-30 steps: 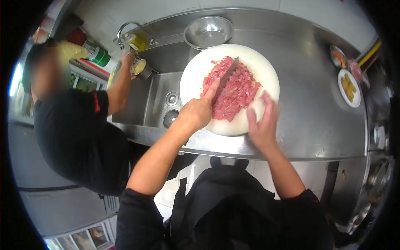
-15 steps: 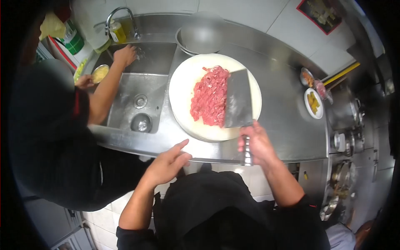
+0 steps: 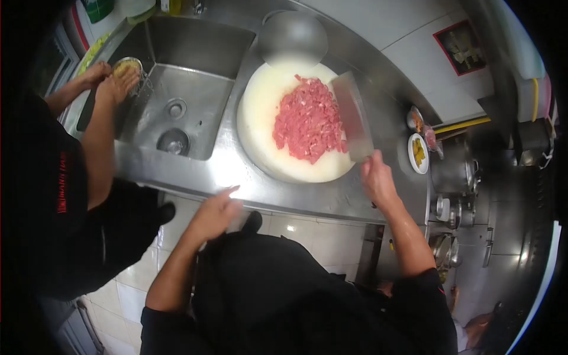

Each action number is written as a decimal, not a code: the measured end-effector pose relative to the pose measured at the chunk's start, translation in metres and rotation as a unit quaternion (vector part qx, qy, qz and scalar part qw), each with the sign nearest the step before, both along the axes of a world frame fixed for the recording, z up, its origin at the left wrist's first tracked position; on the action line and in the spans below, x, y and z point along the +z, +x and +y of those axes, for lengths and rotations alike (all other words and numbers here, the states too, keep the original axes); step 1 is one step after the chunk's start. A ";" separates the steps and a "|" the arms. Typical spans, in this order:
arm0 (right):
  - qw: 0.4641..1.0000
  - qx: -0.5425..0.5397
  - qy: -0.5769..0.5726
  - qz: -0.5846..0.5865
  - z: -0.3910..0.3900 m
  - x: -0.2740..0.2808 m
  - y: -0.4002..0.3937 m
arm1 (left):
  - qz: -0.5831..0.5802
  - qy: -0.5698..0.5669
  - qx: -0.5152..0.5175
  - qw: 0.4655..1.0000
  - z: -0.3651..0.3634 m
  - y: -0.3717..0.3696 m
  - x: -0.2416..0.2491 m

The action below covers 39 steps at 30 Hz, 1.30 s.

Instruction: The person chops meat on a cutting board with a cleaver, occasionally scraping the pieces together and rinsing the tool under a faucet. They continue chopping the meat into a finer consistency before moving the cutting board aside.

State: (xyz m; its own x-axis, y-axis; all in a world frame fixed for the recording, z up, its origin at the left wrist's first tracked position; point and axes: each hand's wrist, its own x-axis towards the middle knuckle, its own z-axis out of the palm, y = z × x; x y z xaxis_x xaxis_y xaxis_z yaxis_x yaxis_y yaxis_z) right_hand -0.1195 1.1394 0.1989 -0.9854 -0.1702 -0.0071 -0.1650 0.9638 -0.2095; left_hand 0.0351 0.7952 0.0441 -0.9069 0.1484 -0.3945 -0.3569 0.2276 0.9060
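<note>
Chopped red meat [image 3: 310, 121] lies spread on a round white cutting board [image 3: 257, 112]. My right hand [image 3: 378, 177] is wrapped round the handle of a wide cleaver [image 3: 353, 115], whose blade is tilted at the right edge of the meat. My left hand [image 3: 218, 214] holds nothing and hovers in front of the counter's edge, left of my body, its fingers apart and slightly blurred.
A co-worker's hands [image 3: 109, 83] are at a small bowl [image 3: 127, 66] over the sink [image 3: 177, 83]. Behind the board stands a metal bowl [image 3: 293, 38]. A white plate of yellow food [image 3: 418, 154] and pots [image 3: 452, 168] are at the right.
The view has shifted. The cleaver blade has tipped up from lying flat beside the meat. The co-worker's hand has moved from the tap area to the small bowl.
</note>
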 end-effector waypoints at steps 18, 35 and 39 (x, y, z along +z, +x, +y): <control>0.997 0.007 -0.017 -0.078 0.013 0.039 -0.023 | 0.190 -0.386 0.149 0.890 0.011 -0.003 -0.022; 0.989 0.094 0.059 -0.095 0.029 0.011 -0.046 | 0.226 -0.432 0.162 0.858 0.023 0.002 -0.031; 0.993 0.097 0.039 -0.054 0.024 0.013 -0.059 | 0.220 -0.434 0.181 0.855 0.023 -0.002 -0.027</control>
State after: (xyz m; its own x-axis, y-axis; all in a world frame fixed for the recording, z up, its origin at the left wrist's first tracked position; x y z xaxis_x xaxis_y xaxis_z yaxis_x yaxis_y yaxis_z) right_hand -0.1786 1.1632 0.2116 -0.9269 -0.3516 -0.1312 -0.3297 0.9299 -0.1628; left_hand 0.0328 0.8181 0.0167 -0.9206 -0.3482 0.1766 -0.2143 0.8289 0.5168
